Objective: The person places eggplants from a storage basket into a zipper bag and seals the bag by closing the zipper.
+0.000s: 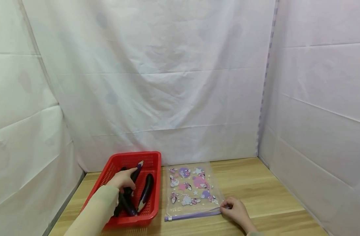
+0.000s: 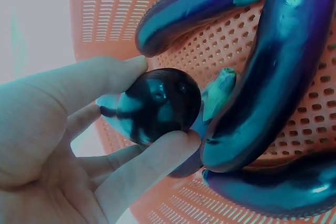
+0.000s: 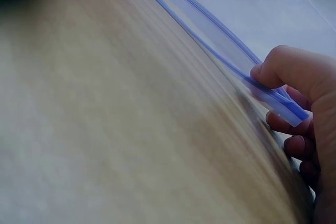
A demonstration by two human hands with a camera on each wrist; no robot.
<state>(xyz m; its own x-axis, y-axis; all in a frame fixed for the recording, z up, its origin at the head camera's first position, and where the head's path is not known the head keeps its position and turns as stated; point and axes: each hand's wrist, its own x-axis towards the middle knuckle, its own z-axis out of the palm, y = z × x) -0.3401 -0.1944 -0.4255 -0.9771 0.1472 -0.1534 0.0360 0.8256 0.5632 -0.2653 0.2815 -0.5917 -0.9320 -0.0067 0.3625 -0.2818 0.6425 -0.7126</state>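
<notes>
My left hand (image 1: 120, 180) reaches into a red plastic basket (image 1: 158, 196) and grips a dark purple eggplant (image 1: 136, 175). In the left wrist view the thumb and fingers curl round this eggplant (image 2: 165, 103), its rounded end toward the camera. Several other eggplants lie in the basket, one of them (image 1: 146, 190) along the right side. At the right, my right hand (image 1: 236, 211) pinches the corner of a clear zip bag (image 1: 180, 193) printed with pink and purple cartoon figures. The bag lies flat, its purple zip edge (image 3: 205, 35) slightly parted near the pinching thumb.
The basket and bag lie side by side on a wood-grain table (image 1: 256, 193). A white slider (image 1: 170, 218) sits at the left end of the zip edge. White cloth (image 1: 156, 82) hangs behind the table and along both sides.
</notes>
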